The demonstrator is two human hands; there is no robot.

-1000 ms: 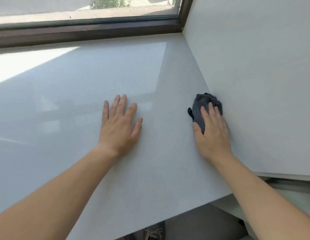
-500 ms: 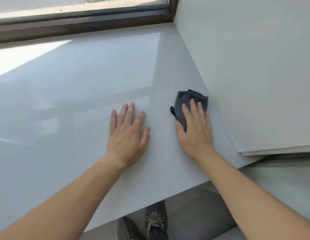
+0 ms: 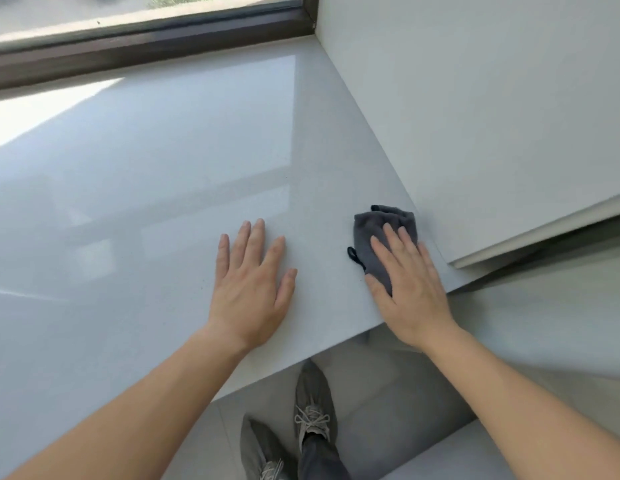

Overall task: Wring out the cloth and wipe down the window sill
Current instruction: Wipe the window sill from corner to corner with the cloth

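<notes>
A small dark grey cloth [image 3: 374,233] lies on the glossy white window sill [image 3: 156,174], close to the sill's front right corner and the side wall. My right hand [image 3: 409,289] presses flat on the cloth with straight fingers, its heel hanging over the sill's front edge. My left hand [image 3: 253,285] rests flat on the bare sill to the left of the cloth, fingers spread, holding nothing.
A dark brown window frame [image 3: 145,46] runs along the back of the sill. A white wall panel [image 3: 474,116] rises on the right. Below the sill's front edge are a tiled floor and my grey shoes [image 3: 312,410].
My right hand has drawn the cloth along the side wall toward the sill's front edge. My left hand stays flat on the sill. The view has tilted down, showing the shoes.
</notes>
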